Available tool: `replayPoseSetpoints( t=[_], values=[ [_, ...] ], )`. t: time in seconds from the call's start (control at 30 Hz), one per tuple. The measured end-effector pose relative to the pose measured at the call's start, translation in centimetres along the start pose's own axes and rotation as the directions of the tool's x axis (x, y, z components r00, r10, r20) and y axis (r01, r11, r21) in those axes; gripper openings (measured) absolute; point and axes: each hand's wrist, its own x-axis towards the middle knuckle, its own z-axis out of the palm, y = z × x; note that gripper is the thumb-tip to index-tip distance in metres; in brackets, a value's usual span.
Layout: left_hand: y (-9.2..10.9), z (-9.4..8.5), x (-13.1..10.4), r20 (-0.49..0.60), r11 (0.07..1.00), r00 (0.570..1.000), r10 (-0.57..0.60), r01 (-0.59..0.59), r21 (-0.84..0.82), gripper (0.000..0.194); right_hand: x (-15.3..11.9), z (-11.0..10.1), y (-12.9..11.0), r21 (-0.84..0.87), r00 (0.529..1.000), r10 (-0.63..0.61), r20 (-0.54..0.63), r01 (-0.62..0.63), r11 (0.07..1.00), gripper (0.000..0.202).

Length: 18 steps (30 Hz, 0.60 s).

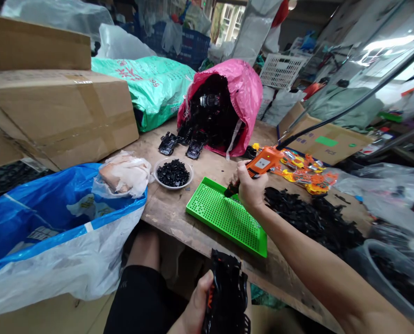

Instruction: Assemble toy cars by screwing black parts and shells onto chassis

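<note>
My right hand [251,188] is wrapped round an orange and black electric screwdriver [262,162], whose cable runs up to the right. Its dark tip points down into a green perforated tray [207,208], where small shiny pieces that look like screws lie near the tip and along the right side. Low in front, at the table's near edge, my left hand [196,306] grips a glossy black plastic toy car body [226,292] with some orange inside. My left thumb lies along its side; the other fingers are mostly hidden.
A white bowl [174,174] holds small black parts. Behind it, a pink sack [241,88] spills black car parts. Black pieces [311,218] and orange-yellow parts [307,171] lie to the right. A blue-lined bag [64,227] and a cardboard box [60,116] stand on the left.
</note>
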Motion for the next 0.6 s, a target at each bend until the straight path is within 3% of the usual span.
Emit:
replayPoseSetpoints(
  t=[0.33, 0.6],
  values=[
    [-0.21, -0.14, 0.11, 0.003, 0.997, 0.998, 0.057, -0.057, 0.043, 0.040, -0.08, 0.05, 0.05, -0.003, 1.000, -0.004, 0.002, 0.004, 1.000, 0.029],
    [0.03, -0.33, 0.55, 0.001, 0.985, 0.989, 0.148, -0.147, 0.086, 0.058, -0.05, -0.09, 0.34, -0.013, 1.000, -0.013, -0.002, 0.013, 1.000, 0.028]
  ],
)
